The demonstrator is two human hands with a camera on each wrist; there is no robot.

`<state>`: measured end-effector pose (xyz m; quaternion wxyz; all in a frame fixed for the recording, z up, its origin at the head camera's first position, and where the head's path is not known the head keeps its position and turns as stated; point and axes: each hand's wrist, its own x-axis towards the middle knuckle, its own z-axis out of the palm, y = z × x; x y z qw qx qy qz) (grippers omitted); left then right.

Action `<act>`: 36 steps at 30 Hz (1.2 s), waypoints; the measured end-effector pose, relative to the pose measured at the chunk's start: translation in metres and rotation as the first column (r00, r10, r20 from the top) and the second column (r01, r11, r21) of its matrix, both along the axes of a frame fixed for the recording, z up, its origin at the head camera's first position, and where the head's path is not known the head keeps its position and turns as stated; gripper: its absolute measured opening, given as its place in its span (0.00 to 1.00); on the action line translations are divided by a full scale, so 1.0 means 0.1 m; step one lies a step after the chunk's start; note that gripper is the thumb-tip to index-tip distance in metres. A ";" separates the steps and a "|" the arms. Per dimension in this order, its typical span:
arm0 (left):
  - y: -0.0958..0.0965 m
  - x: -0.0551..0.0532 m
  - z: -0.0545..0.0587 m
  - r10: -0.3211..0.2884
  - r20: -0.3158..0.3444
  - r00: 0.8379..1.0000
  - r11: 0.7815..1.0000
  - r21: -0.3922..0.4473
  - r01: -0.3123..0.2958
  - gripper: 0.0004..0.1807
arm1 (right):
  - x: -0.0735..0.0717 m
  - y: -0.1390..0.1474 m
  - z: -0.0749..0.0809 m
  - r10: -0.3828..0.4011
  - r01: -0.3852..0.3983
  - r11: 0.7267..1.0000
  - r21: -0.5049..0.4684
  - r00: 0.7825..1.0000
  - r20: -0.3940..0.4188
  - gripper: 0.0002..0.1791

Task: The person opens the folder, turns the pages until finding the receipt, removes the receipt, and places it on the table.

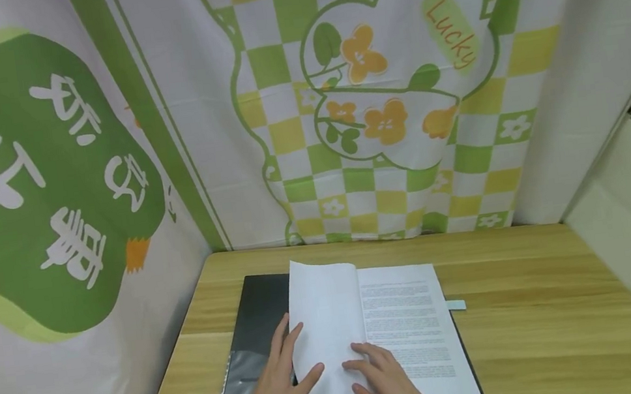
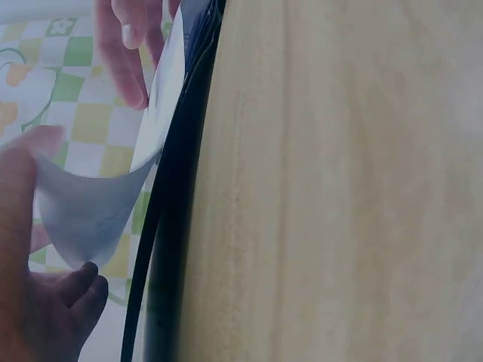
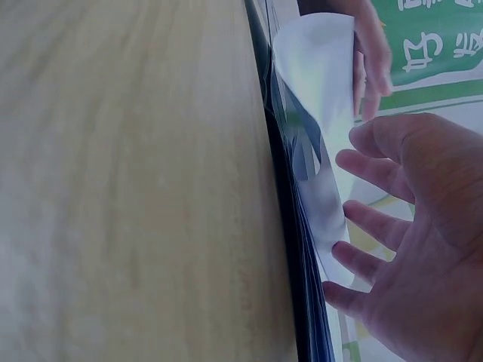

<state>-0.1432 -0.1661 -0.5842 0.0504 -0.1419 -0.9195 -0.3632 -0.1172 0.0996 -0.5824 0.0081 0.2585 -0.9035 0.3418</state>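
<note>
Where the pale, wood-grained worktop (image 1: 555,315) reaches six o'clock of the head view, a black, flat, rectangular folder (image 1: 267,308) lies spread. Over its middle a thin white paper leaf (image 1: 328,323) is raised, its bowed curve evident in both wrist views. At three o'clock of the leaf lies a white printed sheet (image 1: 404,317); past that sheet's edge, again at three o'clock, a small pale-blue tab (image 1: 457,305) protrudes. The person's bare left grip (image 1: 279,385) is at the leaf's eight o'clock edge, released, thumb and fingers extended against the paper. The bare right grip (image 1: 390,382) is at the leaf's five o'clock, likewise released, fingers spread and slightly bent; whether every fingertip touches paper cannot be told. A green-yellow-white checked cloth curtain (image 1: 270,64) hangs at twelve o'clock.
</note>
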 end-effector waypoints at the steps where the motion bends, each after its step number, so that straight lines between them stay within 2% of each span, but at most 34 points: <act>1: -0.01 0.01 -0.01 0.001 -0.007 1.000 1.000 -0.019 -0.001 0.46 | 0.00 0.01 0.00 -0.002 0.002 1.000 -0.005 1.000 0.007 0.16; 7: -0.05 0.01 -0.08 -0.009 -0.024 1.000 0.994 -0.111 0.006 0.49 | 0.01 0.06 0.01 -0.001 0.001 1.000 -0.024 1.000 0.006 0.18; 11: -0.05 0.00 -0.08 -0.023 0.039 0.999 0.985 -0.173 0.030 0.50 | -0.03 0.08 0.03 -0.003 0.002 1.000 -0.016 1.000 -0.031 0.19; 14: -0.03 0.02 -0.04 -0.035 0.106 0.994 0.974 -0.219 0.057 0.51 | -0.04 0.08 0.01 0.000 -0.002 1.000 -0.026 0.996 -0.086 0.18; 16: 0.00 0.05 -0.02 -0.038 0.122 0.992 0.969 -0.239 0.067 0.51 | -0.03 0.07 -0.02 0.013 -0.017 0.999 -0.027 0.991 -0.132 0.18; 18: 0.04 0.08 -0.01 -0.039 0.106 0.994 0.964 -0.258 0.065 0.52 | -0.03 0.06 -0.05 0.028 -0.032 0.999 -0.021 0.986 -0.165 0.18; 21: 0.11 0.10 -0.02 -0.040 0.027 0.999 0.958 -0.283 0.046 0.51 | -0.02 0.04 -0.07 0.049 -0.050 0.999 -0.002 0.982 -0.181 0.19; 24: 0.21 0.09 -0.04 -0.062 -0.037 0.997 0.951 -0.304 0.048 0.51 | -0.02 0.04 -0.06 0.061 -0.061 0.998 0.005 0.987 -0.149 0.19; 26: 0.27 0.07 -0.05 -0.076 -0.040 0.996 0.947 -0.317 0.059 0.51 | -0.02 0.06 -0.03 0.065 -0.065 0.998 -0.003 0.991 -0.115 0.19; 30: 0.32 0.07 -0.07 -0.090 0.014 0.996 0.946 -0.311 0.090 0.52 | -0.03 0.16 0.05 0.047 -0.049 0.998 -0.031 0.998 -0.051 0.19; 36: 0.32 0.08 -0.11 -0.118 0.098 0.988 0.951 -0.276 0.141 0.54 | -0.11 0.39 0.11 -0.039 0.040 0.997 -0.069 0.999 0.015 0.19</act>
